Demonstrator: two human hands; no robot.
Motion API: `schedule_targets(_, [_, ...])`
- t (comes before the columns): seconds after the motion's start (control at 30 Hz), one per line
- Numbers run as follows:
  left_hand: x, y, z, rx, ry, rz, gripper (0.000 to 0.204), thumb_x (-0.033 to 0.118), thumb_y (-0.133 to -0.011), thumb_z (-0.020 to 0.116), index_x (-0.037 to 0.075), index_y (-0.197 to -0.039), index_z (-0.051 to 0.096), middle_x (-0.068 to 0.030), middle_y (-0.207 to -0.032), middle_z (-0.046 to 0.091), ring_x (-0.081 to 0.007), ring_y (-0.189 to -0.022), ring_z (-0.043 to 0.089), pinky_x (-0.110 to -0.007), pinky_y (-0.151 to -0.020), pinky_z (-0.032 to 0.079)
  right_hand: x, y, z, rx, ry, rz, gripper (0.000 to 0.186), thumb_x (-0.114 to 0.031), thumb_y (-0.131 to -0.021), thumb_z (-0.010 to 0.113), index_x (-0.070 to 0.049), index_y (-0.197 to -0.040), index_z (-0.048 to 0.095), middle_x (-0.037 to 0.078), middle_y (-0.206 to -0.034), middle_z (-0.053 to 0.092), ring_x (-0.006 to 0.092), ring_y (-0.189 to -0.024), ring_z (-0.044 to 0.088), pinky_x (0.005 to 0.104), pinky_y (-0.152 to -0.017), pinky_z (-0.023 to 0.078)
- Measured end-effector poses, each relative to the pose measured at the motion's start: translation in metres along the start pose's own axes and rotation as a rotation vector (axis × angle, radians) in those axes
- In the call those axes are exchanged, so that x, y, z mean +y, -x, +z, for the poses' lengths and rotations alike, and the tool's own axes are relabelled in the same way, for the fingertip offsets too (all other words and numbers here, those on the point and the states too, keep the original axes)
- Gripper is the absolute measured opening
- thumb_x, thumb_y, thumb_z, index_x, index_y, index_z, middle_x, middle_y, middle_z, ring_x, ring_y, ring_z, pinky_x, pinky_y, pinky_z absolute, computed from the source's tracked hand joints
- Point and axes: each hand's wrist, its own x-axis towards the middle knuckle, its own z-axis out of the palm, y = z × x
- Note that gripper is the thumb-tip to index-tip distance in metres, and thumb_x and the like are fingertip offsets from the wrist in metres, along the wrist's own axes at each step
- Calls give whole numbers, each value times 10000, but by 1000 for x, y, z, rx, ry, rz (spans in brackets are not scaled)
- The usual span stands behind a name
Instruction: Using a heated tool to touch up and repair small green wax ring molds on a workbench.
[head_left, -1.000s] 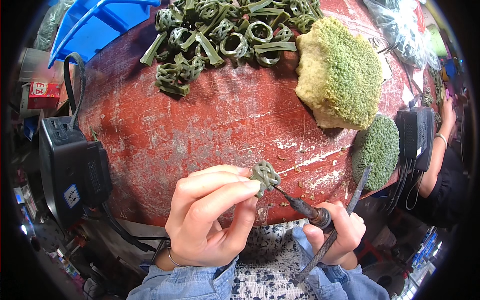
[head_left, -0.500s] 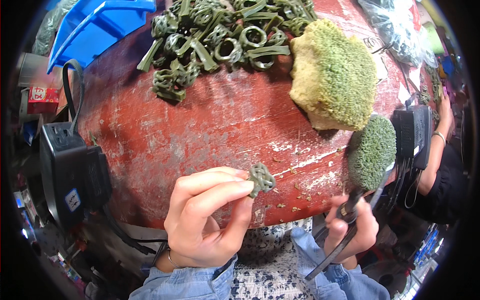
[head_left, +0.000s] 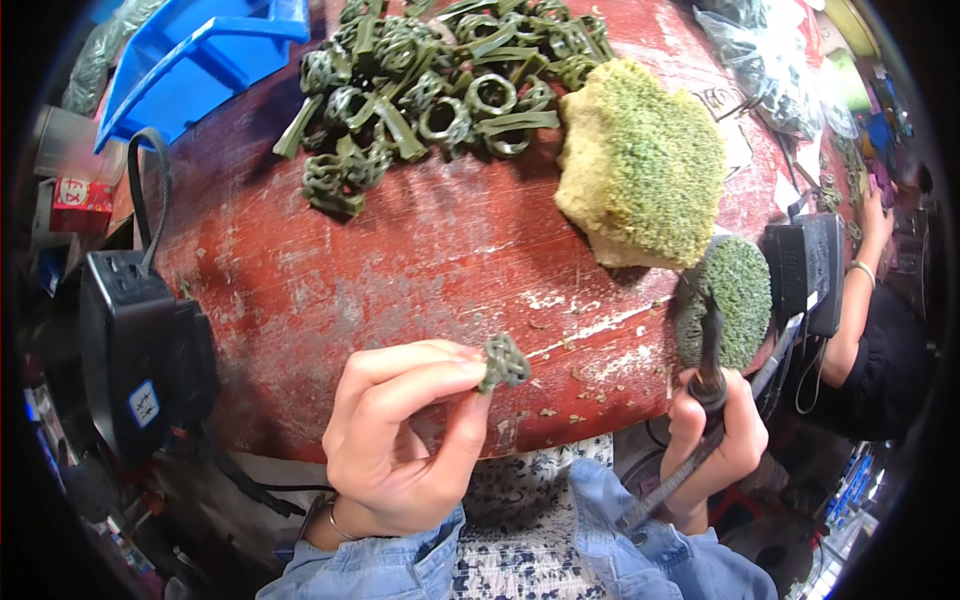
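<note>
My left hand (head_left: 405, 435) pinches a small, dark green piece with an openwork, lattice-like surface (head_left: 505, 362) between thumb and fingertips, just above the table's near edge. In my right hand (head_left: 725, 435) is a black pen-shaped tool with a cord (head_left: 708, 375), gripped by thumb and fingers and pointing away from me. Its dark tip overlaps a round, rough green sponge (head_left: 738, 300); whether it touches cannot be made out. Farther back lies a big yellow-green sponge block (head_left: 650, 165). A heap of dark green openwork rings and flat strips (head_left: 430, 95) covers the far middle.
The worn red table (head_left: 400, 270) has green crumbs near its front edge. Black boxes with cables stand left (head_left: 145, 340) and right (head_left: 805, 275). A blue bin (head_left: 205, 70) sits far left, a plastic bag (head_left: 765, 65) far right. Another person's arm (head_left: 860, 290) is at right.
The tool in my right hand has swung up, its tip now over the green sponge. My left hand, still pinching the green piece, appears slightly farther left. The whole view has shifted a little.
</note>
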Motion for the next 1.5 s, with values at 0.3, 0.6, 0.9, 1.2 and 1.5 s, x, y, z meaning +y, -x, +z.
schedule_targets(0.3, [-5,1,-2,-4,-22,43,301,-150,-600,629,-27,-868,568,-134,-854,540,-230,-774,590,-307,-696,509,2,20,12,-244,-35,-222,408,-415,-694,674,-35,-802,571,20,-490,460,163,-377,477,261,-367,373])
schedule_targets(0.6, [-6,0,-1,-11,-49,96,306,-151,-592,628,-14,-860,577,-118,-848,535,-234,-784,582,-311,-686,508,-1,16,10,-281,-14,-192,413,-412,-668,696,-33,-774,572,29,-493,472,166,-375,482,262,-367,384])
schedule_targets(0.9, [-6,1,-1,-6,-78,94,299,-138,-596,647,4,-854,592,-100,-847,546,-229,-780,581,-297,-674,500,-3,13,12,-294,8,-208,417,-394,-652,714,-23,-774,569,35,-498,475,166,-379,486,258,-363,381])
schedule_targets(1.2, [-6,2,-1,-12,-87,97,309,-136,-586,650,6,-854,592,-101,-844,546,-232,-784,582,-303,-683,500,-2,15,12,-267,-29,-210,408,-403,-658,708,-36,-773,571,22,-502,477,163,-385,491,258,-369,383])
schedule_targets(1.5, [-6,2,0,-14,-99,104,320,-140,-584,646,10,-860,587,-98,-852,541,-234,-786,582,-303,-681,501,-2,14,11,-286,-33,-193,403,-386,-650,720,-31,-770,569,24,-497,473,166,-386,489,260,-376,388])
